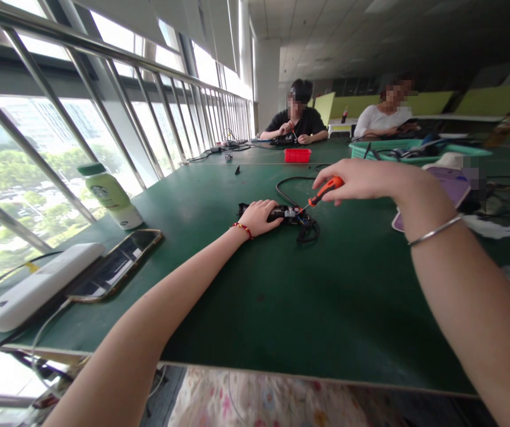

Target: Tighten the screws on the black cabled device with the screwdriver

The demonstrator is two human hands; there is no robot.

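Observation:
A black device with a cable and small coloured wires at its right end lies on the green table. My left hand is wrapped over the device's left part and holds it against the tabletop. Up and to the right, my right hand grips an orange and black screwdriver by its handle. The screwdriver slants down to the left, with its tip at the wired end of the device. Whether the tip touches a screw is too small to tell.
At the left are a bottle, a phone and a white power strip. Farther back stand a red box and a green basket. A purple item and cables lie right. Two people sit beyond.

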